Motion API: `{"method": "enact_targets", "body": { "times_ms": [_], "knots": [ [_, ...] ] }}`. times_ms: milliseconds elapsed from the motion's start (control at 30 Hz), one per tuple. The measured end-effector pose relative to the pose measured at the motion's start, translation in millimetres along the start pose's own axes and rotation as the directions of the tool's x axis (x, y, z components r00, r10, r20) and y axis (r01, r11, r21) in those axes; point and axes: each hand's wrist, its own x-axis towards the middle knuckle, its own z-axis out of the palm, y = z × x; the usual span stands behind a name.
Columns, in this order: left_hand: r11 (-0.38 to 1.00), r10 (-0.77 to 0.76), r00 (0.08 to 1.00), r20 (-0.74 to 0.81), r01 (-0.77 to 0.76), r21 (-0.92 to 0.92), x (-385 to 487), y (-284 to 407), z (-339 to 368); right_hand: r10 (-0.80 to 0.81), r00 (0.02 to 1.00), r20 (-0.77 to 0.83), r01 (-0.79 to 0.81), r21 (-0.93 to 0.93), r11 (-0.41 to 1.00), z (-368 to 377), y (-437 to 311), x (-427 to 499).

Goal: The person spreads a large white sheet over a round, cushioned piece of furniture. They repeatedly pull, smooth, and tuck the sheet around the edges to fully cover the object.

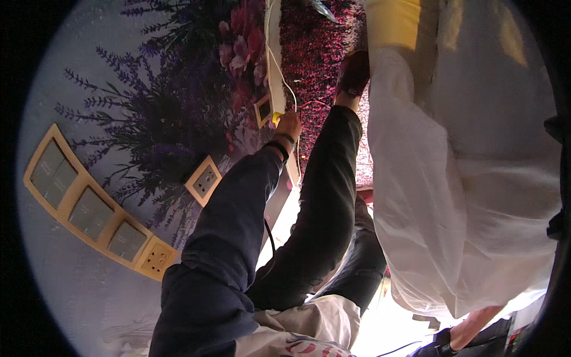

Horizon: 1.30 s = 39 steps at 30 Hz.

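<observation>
My left hand point(289, 126), at the end of a dark blue sleeve, reaches down to the foot of the wall. Its fingers are closed around a small yellow object point(276, 117), possibly a cloth or sponge, mostly hidden by the hand. The yellow object is at the top of the white baseboard point(275, 67), beside a low wall socket point(263, 110) with a tan frame. A thin white cable point(290, 87) runs close past the hand. At the lower right, my right hand point(475, 326) shows only in part against the white bedding point(415, 178); its fingers cannot be made out.
Lavender-print wallpaper point(147, 102) carries another socket point(206, 180) and a long tan switch panel point(91, 212). My dark-trousered leg point(325, 178) and dark shoe point(352, 73) stand on red-and-black carpet point(312, 49) between wall and bedding. A crumpled clear wrapper point(324, 10) lies farther along.
</observation>
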Motion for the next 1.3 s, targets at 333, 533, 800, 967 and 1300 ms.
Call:
{"method": "enact_targets", "body": {
  "times_ms": [333,533,800,967,1300],
  "knots": [
    [0.991,-0.089,0.995,0.038,0.085,0.108,8.6,13.0,-2.0,-0.133,0.983,-0.124,0.131,-0.019,0.991,38.5,7.5,-0.9],
    [0.961,-0.15,0.98,0.13,0.114,0.251,10.6,17.0,-17.0,-0.162,0.974,-0.159,0.165,0.009,0.986,45.2,16.6,-3.5],
    [0.962,-0.261,0.961,0.094,0.251,0.103,33.7,1.3,18.4,-0.184,0.966,-0.181,0.197,0.06,0.979,47.8,21.3,0.8],
    [0.99,-0.139,0.984,-0.108,0.138,-0.019,19.5,-14.9,10.2,-0.187,0.964,-0.191,0.204,0.072,0.976,49.5,23.0,1.7],
    [0.993,-0.091,0.992,-0.09,0.083,-0.087,-1.5,-39.0,-10.9,-0.213,0.961,-0.176,0.228,0.064,0.972,55.4,23.0,13.3]
  ]
}}
